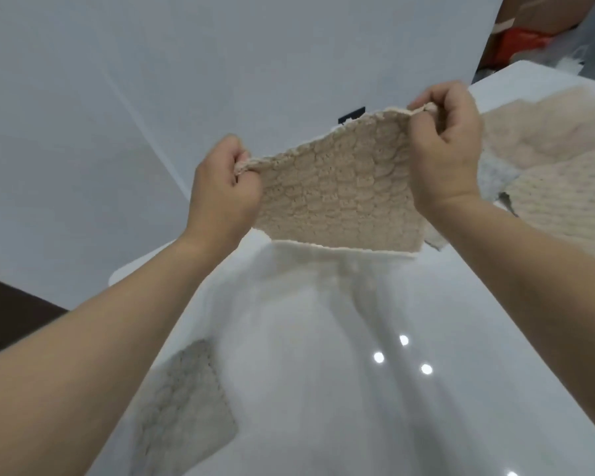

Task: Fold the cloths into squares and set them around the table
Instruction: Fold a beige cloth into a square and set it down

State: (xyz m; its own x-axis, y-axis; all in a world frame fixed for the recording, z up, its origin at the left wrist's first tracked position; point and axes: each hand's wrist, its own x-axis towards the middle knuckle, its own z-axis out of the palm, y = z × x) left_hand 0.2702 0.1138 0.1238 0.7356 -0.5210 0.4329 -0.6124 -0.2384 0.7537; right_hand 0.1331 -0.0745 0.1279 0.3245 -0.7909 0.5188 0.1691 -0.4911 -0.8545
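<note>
A beige knobbly cloth [337,190] hangs in the air above the glossy white table [323,372]. My left hand [220,190] pinches its upper left corner and my right hand [443,149] pinches its upper right corner. The cloth's lower edge hangs free just over the table top. A grey folded cloth [186,403] lies flat near the table's left edge, partly behind my left forearm. A heap of loose beige and whitish cloths [557,173] sits on the table at the right.
A white wall [152,97] stands close behind the table. A dark floor [11,314] shows at the left past the table's edge. Cardboard boxes and a red item [522,39] are at the top right.
</note>
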